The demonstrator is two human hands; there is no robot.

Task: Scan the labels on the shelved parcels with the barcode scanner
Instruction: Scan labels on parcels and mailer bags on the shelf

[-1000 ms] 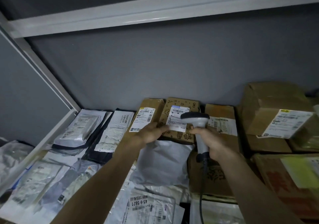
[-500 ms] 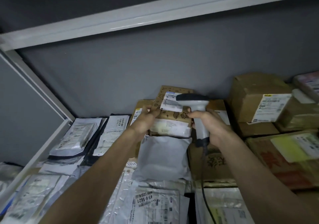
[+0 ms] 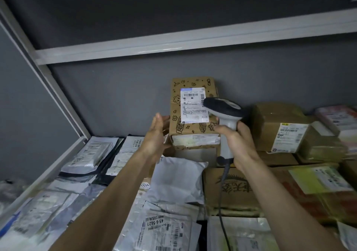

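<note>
Doodled box (image 3: 193, 113) stood upright so label (image 3: 194, 105) faces out; left hand (image 3: 157, 132) flat-fingered, steadying at nine o'clock; right hand (image 3: 238, 144) wrapped round scanner (image 3: 225, 113), aimed at barcode.

A dark grey wall (image 3: 135, 88) fills the upper frame in dim light. A white shelf rail (image 3: 173, 44) crosses it, meeting a slanted white post (image 3: 58, 96) at left.

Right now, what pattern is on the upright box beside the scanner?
Brown cardboard box with black cartoon doodles, in the head view.

left hand (image 3: 154, 134) open, fingers straight; right hand (image 3: 238, 144) gripping.
</note>
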